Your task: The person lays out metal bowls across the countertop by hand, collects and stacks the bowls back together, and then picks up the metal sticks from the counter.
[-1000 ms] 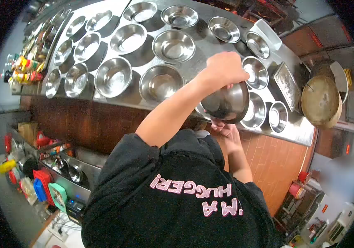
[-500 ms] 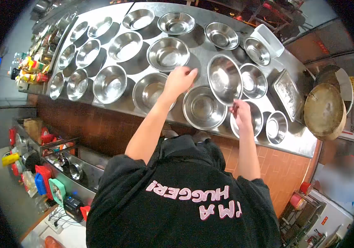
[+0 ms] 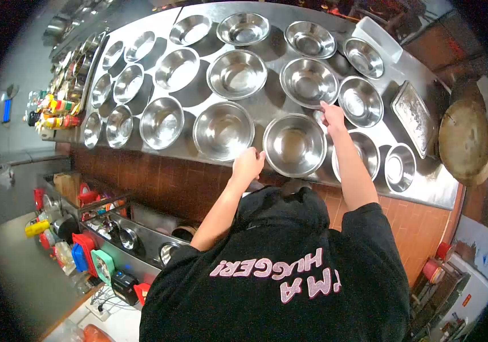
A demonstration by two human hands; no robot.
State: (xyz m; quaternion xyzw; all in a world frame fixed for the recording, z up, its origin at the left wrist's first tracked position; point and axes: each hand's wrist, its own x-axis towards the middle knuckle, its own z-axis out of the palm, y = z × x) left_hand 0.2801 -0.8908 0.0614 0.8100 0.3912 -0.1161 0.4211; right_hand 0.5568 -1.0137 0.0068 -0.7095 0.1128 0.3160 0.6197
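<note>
My right hand pinches the near rim of a steel bowl, which sits upright on the metal table in the middle row. Below it, in the front row, stands another wide steel bowl. My left hand is closed, its thumb and fingertips at the left rim of this front bowl. Just left of that hand is a further steel bowl. Behind them lies one more bowl. The insides of the bowls near my hands look bare and shiny.
Several more steel bowls fill the metal table in rows. At the right are a metal tray, a white plastic container and a large wok. Bottles crowd the left end. Behind me a low counter holds pots and plastic baskets.
The bowl in my right hand was tilted up in the air and now rests flat on the table. My left hand has come back towards me, to the front bowl's rim.
</note>
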